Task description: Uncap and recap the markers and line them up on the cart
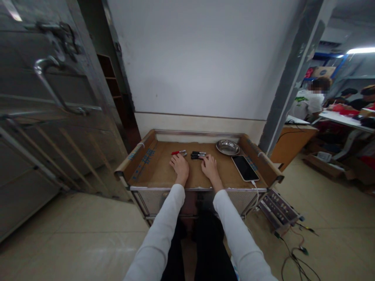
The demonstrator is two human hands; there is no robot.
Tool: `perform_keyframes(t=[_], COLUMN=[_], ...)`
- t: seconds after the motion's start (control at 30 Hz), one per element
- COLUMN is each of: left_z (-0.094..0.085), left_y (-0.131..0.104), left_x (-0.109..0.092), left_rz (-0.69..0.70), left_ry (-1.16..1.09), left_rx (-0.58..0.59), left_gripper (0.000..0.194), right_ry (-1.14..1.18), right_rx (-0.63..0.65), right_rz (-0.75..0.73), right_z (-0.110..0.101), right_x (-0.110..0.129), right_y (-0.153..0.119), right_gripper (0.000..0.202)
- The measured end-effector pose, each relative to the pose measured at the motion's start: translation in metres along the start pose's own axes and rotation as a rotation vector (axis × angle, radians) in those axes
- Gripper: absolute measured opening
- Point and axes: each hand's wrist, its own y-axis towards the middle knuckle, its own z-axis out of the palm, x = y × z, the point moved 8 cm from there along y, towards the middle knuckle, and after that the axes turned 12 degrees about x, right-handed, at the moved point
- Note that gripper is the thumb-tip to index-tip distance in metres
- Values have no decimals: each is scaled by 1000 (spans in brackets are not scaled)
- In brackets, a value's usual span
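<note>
My left hand [179, 165] rests on the cardboard-lined tray, fingers stretched forward and a little apart. Its fingertips are at the near side of some red markers [176, 152], partly covering them. Beside it, my right hand [209, 167] lies palm down with its fingers extended. The fingertips reach the right end of a small group of black markers [197, 155], which lie side by side. Neither hand appears to grip a marker, though the undersides of the fingers are hidden.
A round metal bowl [227, 147] sits at the tray's back right, near a phone [245, 168] with a white cable. Raised cardboard sides [260, 158] edge the tray. A metal door [55, 117] stands left; an electrical box [279, 210] with cables is on the floor. People sit far right.
</note>
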Motion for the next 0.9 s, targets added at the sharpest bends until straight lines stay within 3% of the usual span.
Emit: perform_keyframes(t=[0.07, 0.2, 0.27, 0.33, 0.53, 0.9], left_z=[2, -1, -4, -4, -4, -19], left_y=[2, -5, -13, -19, -12, 1], left_x=[-6, -38, -51, -57, -47, -19], left_rz=[96, 531, 718, 808, 700, 516], left_ry=[-76, -306, -385, -440, -624, -756], left_rx=[32, 100, 135, 165, 103, -86], left_gripper=[26, 21, 20, 25, 56, 23], right_ry=[13, 43, 36, 20, 46, 215], right_rx=[-46, -102, -78, -33, 5, -25], right_rz=[42, 46, 25, 17, -52, -133], right_z=[-1, -4, -2, 1, 7, 3], right_x=[-6, -11, -10, -9, -5, -4], right_y=[1, 3, 4, 5, 8, 9], right_gripper=[39, 54, 47, 34, 21, 17])
